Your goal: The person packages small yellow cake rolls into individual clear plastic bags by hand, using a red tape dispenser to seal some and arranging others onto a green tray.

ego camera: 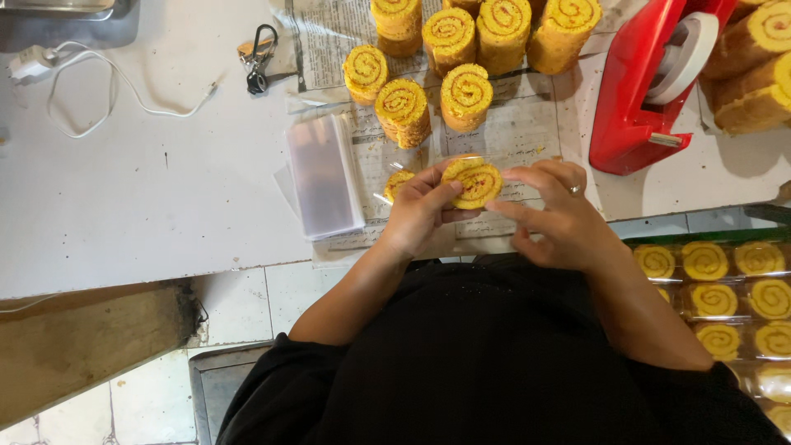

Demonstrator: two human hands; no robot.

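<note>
My left hand (pixel 418 216) grips a yellow swirl roll-cake slice (pixel 472 182) by its edge, thumb on the face, inside what looks like a thin clear wrapper. My right hand (pixel 554 216), with a ring on one finger, touches the slice's right side with its fingertips. Another slice (pixel 398 183) lies partly hidden behind my left fingers on the newspaper (pixel 511 136). A stack of clear plastic sleeves (pixel 323 175) lies just left of my left hand.
Several upright roll slices (pixel 449 62) stand on the newspaper farther back. A red tape dispenser (pixel 638 91) sits to the right, with whole rolls (pixel 754 82) beyond it. Wrapped slices fill a tray (pixel 725 297) at lower right. A white cable (pixel 91 91) and keys (pixel 258 58) lie at left.
</note>
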